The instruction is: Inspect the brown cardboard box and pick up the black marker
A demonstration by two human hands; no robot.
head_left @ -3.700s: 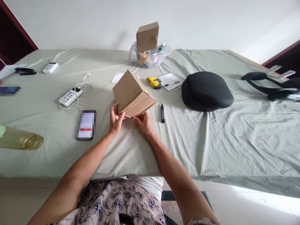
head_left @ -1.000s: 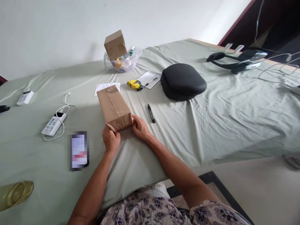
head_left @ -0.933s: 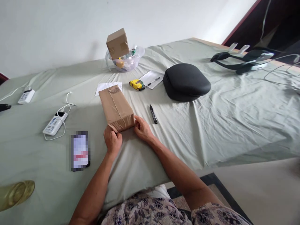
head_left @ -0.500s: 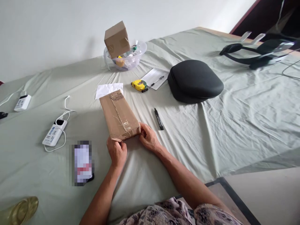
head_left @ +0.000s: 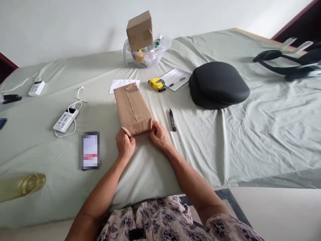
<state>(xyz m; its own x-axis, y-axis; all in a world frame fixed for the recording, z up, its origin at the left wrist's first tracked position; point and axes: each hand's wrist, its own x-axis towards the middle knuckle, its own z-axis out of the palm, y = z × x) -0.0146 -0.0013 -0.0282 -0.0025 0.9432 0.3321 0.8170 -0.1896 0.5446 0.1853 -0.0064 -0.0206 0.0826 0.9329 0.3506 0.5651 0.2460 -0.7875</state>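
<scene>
A flat brown cardboard box (head_left: 132, 108) lies on the cloth in front of me, with clear tape along its middle and dark scribbling at its far end. My left hand (head_left: 125, 143) is closed on its near left corner, fingertips tucked at the lower edge. At the near right corner, my right hand (head_left: 159, 135) grips the box the same way. Just right of the box lies a black marker (head_left: 172, 120). A sheet of white paper (head_left: 120, 84) is partly covered by the box's far end.
Left of my hands are a phone (head_left: 90, 150), a white power bank (head_left: 65, 120) with a cable and a yellowish bottle (head_left: 27, 185). Farther back stand a yellow tape measure (head_left: 155, 83), a clear basin (head_left: 160, 53) bearing another carton (head_left: 139, 30), and a black case (head_left: 218, 85).
My view has shifted, so most things appear displaced. The box's near end face shows more now, and both hands still hold its near corners.
</scene>
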